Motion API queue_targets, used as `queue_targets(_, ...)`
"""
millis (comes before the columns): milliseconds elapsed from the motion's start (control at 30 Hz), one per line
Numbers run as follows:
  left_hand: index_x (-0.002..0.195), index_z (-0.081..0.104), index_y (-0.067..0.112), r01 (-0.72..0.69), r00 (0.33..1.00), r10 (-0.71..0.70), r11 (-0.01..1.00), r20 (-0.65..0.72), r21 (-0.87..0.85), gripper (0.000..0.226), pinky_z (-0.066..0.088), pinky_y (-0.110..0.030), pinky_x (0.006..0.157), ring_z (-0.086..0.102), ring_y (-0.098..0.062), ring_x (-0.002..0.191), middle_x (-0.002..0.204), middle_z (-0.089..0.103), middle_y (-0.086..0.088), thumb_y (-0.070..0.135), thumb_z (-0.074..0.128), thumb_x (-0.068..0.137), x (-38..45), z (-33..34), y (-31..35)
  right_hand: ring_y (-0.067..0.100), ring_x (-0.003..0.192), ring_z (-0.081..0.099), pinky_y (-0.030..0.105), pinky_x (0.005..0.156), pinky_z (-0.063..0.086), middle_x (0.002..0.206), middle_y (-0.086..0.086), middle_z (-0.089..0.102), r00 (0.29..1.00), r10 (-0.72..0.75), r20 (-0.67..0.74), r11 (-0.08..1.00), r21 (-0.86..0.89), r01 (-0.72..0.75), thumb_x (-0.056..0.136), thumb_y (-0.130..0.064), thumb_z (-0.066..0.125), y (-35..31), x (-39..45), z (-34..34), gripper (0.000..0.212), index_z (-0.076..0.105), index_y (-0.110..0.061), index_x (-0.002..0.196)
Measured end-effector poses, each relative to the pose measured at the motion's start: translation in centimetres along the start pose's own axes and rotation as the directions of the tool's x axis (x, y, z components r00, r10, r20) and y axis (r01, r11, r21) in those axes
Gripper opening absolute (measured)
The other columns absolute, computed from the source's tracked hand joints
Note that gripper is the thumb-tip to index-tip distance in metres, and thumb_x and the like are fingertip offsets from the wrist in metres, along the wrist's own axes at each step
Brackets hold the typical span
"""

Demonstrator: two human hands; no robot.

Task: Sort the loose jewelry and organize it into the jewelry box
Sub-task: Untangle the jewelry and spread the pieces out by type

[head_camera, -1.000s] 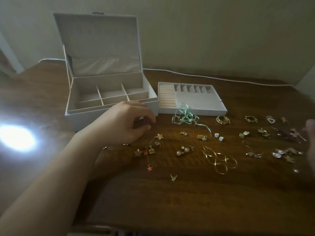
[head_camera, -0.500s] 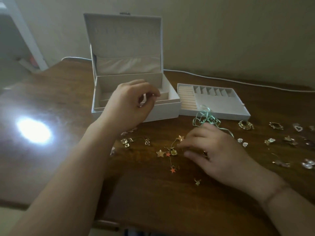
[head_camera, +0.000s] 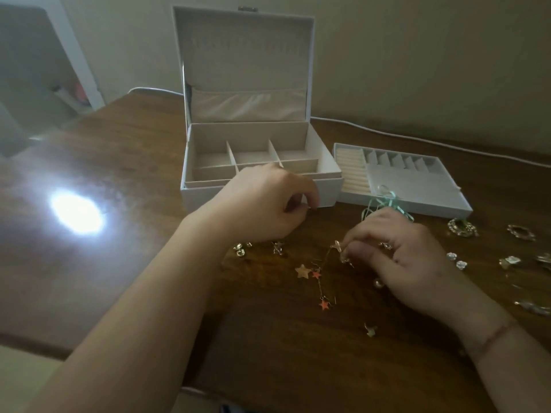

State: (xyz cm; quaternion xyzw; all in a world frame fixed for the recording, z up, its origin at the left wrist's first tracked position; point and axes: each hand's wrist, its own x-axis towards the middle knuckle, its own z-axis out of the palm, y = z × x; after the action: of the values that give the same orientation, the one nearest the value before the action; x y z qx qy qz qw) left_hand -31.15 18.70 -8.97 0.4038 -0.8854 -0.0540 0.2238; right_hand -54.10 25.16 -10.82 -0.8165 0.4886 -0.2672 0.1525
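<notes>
From the head camera, the white jewelry box [head_camera: 262, 186] stands open on the dark wooden table [head_camera: 125, 222], its lid upright against the wall side and its divided compartments bare; just right of the box, touching its side, lies the removable tray [head_camera: 417, 189] with ring rolls and a row of small slots; a tangle of mint-green ribbon [head_camera: 384, 204] drapes over the tray's near edge.

The left hand [head_camera: 262, 207] hovers in front of the box's near wall, fingers curled, thumb and forefinger tips drawn together as if pinching something tiny; whether anything sits between them I cannot tell.

The right hand [head_camera: 396, 257] rests low on the table, nearer the camera than the tray and right of the box's front corner; its fingertips pinch a small gold piece at the top of a star-charm chain [head_camera: 320, 281]; the chain trails toward the camera, with a gold star and two orange stars lying on the wood.

Nearer than the box, below the left hand, sit a few gold studs [head_camera: 240, 248]; farther right of the box, beyond the right hand, gold hoop earrings [head_camera: 462, 228] and small flower studs [head_camera: 456, 260] lie scattered; a lone gold charm [head_camera: 370, 329] lies nearest the camera; a white cable [head_camera: 417, 140] runs along the table behind the tray; a bright glare patch [head_camera: 76, 211] shines on the wood left of the box.
</notes>
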Motion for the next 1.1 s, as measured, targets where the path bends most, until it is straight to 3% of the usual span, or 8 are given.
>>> queue_targets(200,0.104,0.070,0.034,-0.018,0.961,0.038,0.997,0.273,-0.074,0.018,0.040,-0.016,0.059,0.057,0.003,0.067,0.075,0.063,0.016,0.038,0.070,0.087,0.0,0.4,0.8,-0.003,0.087,0.064,0.017,0.074,0.049,0.085,-0.019,0.070,0.952,0.237,-0.195,0.949,0.258,-0.183,0.094,-0.021,0.057,0.6,-0.1,-0.9,0.016,0.067,-0.032,0.088)
queue_targets(300,0.110,0.068,0.035,-0.061,0.934,0.063,0.998,0.352,-0.017,0.024,0.044,-0.014,0.062,0.058,0.003,0.072,0.085,0.066,0.018,0.046,0.067,0.089,0.1,1.2,1.7,-0.005,0.083,0.064,0.008,0.068,0.048,0.078,-0.014,0.069,0.964,0.218,-0.151,0.967,0.167,-0.192,0.093,-0.018,0.060,0.3,-0.1,-0.8,0.017,0.067,-0.033,0.089)
queue_targets(400,0.112,0.067,0.035,-0.065,0.913,0.056,0.998,0.404,0.009,0.020,0.050,-0.016,0.071,0.060,0.002,0.079,0.095,0.068,0.018,0.039,0.066,0.092,0.1,1.2,1.7,0.000,0.080,0.062,0.018,0.071,0.053,0.089,-0.014,0.063,0.985,0.169,-0.027,0.985,-0.038,-0.170,0.092,-0.025,0.060,0.0,-0.1,-0.4,0.017,0.065,-0.041,0.093)
queue_targets(567,0.094,0.072,0.029,0.174,0.977,-0.135,0.954,0.168,-0.245,0.006,0.040,-0.013,0.055,0.053,0.000,0.054,0.066,0.060,0.011,0.025,0.071,0.090,-1.1,-2.8,-0.4,0.000,0.086,0.059,0.018,0.070,0.050,0.096,-0.015,0.062,0.987,0.158,0.026,0.987,0.023,-0.159,0.091,-0.027,0.060,-0.6,0.0,-0.2,0.020,0.067,-0.045,0.096)
queue_targets(667,0.096,0.072,0.018,0.334,0.938,-0.249,0.831,0.241,-0.445,0.007,0.047,-0.024,0.046,0.057,-0.011,0.046,0.069,0.069,-0.002,0.015,0.070,0.091,-2.5,-5.2,-1.3,-0.005,0.091,0.056,0.014,0.068,0.047,0.095,-0.018,0.062,0.988,0.150,0.034,0.985,0.079,-0.152,0.089,-0.021,0.062,-0.9,-0.1,-0.1,0.027,0.066,-0.047,0.091)
queue_targets(833,0.096,0.073,0.015,0.503,0.830,-0.344,0.801,0.438,-0.324,0.009,0.051,-0.027,0.046,0.059,-0.015,0.045,0.069,0.072,-0.010,0.008,0.068,0.091,-3.7,-5.8,-3.6,-0.011,0.094,0.053,0.001,0.070,0.041,0.091,-0.019,0.062,0.992,0.122,-0.010,0.988,0.097,-0.120,0.086,-0.016,0.065,-1.9,0.0,0.4,0.029,0.066,-0.044,0.088)
queue_targets(1000,0.084,0.076,0.027,0.540,0.786,-0.430,0.827,0.444,-0.156,0.012,0.048,-0.023,0.048,0.056,-0.016,0.044,0.064,0.070,-0.014,0.017,0.072,0.089,-4.7,-5.9,-4.8,-0.009,0.089,0.057,0.012,0.060,0.043,0.090,-0.017,0.064,0.987,0.154,-0.046,0.982,0.121,-0.147,0.089,-0.019,0.062,-1.9,0.0,0.6,0.025,0.066,-0.044,0.090)
queue_targets(1100,0.082,0.075,0.034,0.518,0.821,-0.448,0.845,0.353,-0.133,0.011,0.048,-0.030,0.052,0.053,-0.010,0.045,0.057,0.066,0.003,0.024,0.074,0.087,-5.7,-6.1,-4.9,0.001,0.055,0.057,0.008,0.047,0.038,0.069,-0.004,0.064,0.981,0.176,-0.085,0.967,0.203,-0.156,0.095,-0.015,0.051,-1.8,-0.1,0.6,0.027,0.066,-0.038,0.091)
